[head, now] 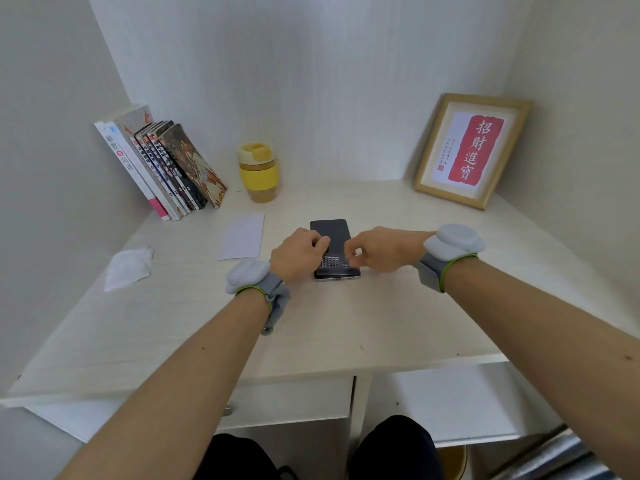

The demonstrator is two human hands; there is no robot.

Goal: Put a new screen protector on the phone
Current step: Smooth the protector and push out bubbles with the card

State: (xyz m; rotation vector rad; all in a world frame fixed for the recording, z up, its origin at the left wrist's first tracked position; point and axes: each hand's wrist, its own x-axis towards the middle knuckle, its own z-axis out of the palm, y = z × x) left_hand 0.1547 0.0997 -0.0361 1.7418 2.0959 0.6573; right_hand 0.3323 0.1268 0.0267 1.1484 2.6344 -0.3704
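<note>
Lying on the desk: phone (330,237), flat, screen up, near the middle, short end toward the near edge.
Phone screen: dark at the far end, a grid of small light marks at the near end.
Screen protector: cannot tell if one is on the glass or in the fingers.
Left hand (298,252): on the phone's left side, fingers curled over the edge and onto the screen, holding the phone down.
Right hand (381,249): on the phone's right side, fingertips bunched and bent down at the screen's near right part, looks like a pinch; what is pinched is too small to see.
Wrists: each with a grey band, a green loop and a pale lump on top.
White paper (242,236): flat on the desk, just left of the phone, not touching.
Crumpled white wipe (129,267): further left, near the left wall.
Yellow cup with lid (258,171): upright, far side, behind the paper.
Books (162,164): in a row, leaning, far left corner, next to the cup.
Framed picture (471,148): red block with writing, leaning on the wall, far right corner.
Desk (346,323): pale wood.
Dark knees: under the near edge.
</note>
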